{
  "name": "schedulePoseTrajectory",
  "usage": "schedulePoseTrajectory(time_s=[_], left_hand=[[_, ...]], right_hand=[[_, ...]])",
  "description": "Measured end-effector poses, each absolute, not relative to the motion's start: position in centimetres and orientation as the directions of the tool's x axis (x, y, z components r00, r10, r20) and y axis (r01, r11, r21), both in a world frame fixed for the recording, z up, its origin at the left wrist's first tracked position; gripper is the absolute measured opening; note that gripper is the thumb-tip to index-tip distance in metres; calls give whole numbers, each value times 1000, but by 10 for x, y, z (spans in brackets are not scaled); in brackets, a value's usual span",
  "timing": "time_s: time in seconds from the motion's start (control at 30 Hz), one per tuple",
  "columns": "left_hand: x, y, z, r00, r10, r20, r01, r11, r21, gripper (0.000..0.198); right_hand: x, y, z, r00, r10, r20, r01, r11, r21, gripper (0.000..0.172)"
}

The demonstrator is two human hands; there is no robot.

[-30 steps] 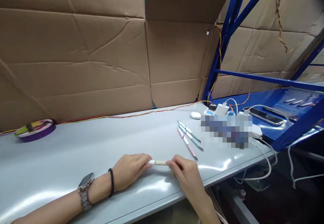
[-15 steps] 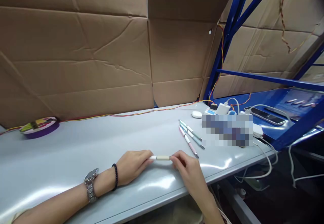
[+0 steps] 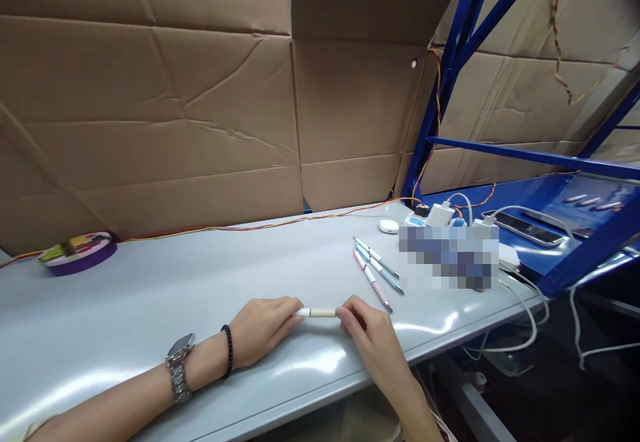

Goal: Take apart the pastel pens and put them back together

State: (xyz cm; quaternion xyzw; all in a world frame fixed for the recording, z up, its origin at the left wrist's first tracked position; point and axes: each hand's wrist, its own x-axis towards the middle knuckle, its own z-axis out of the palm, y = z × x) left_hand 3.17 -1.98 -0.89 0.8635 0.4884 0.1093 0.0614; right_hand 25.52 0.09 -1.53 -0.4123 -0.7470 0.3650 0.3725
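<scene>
A white and cream pen is held level just above the table, between my two hands. My left hand is closed on its white end, thumb and fingers pinching it. On the cream end, the fingertips of my right hand are pinched together; they hide the pen's tip. Just beyond my right hand, a pink and white pen, a light blue and white pen and a green and white pen lie close together on the table.
The glossy grey table runs up to a cardboard wall. A round purple container sits at the far left. To the right are a white case, chargers, cables, a phone and a blue metal frame.
</scene>
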Motion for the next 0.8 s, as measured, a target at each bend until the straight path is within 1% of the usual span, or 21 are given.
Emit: schedulePoseTrajectory(time_s=[0.07, 0.13, 0.2, 0.27, 0.3, 0.33, 0.4, 0.47, 0.53, 0.63, 0.8], left_hand=[[32, -23, -7, 520, 836, 173, 810, -547, 211, 24], [34, -28, -4, 610, 765, 207, 743, -643, 188, 26], [37, -34, -2, 731, 653, 198, 644, -756, 116, 33], [41, -39, 0, 802, 573, 171, 572, -818, 59, 29], [42, -40, -1, 812, 557, 175, 556, -829, 60, 27], [44, -42, -1, 816, 545, 192, 539, -838, 87, 27], [47, -43, -4, 828, 498, 257, 468, -867, 172, 34], [50, -43, -5, 842, 438, 315, 391, -898, 202, 42], [52, -42, -5, 860, 394, 324, 356, -919, 171, 50], [54, -41, -1, 884, 365, 291, 348, -931, 112, 58], [52, -41, -4, 873, 356, 335, 352, -933, 75, 58]], right_hand=[[254, 1, -16, -388, 888, 247, 341, 387, -857, 36], [254, 1, -18, -370, 896, 245, 303, 366, -880, 39], [255, 1, -20, -338, 909, 245, 250, 337, -908, 40], [256, 0, -21, -323, 916, 236, 205, 312, -928, 42], [256, 0, -22, -322, 918, 229, 190, 300, -935, 43], [256, 0, -22, -326, 919, 221, 181, 290, -940, 44], [255, -1, -21, -344, 918, 198, 190, 275, -942, 45], [254, -1, -20, -366, 914, 177, 219, 269, -938, 46], [253, -2, -20, -379, 911, 163, 242, 268, -932, 47], [253, -2, -20, -367, 915, 166, 247, 268, -931, 47], [256, -2, -18, -326, 922, 208, 198, 282, -939, 44]])
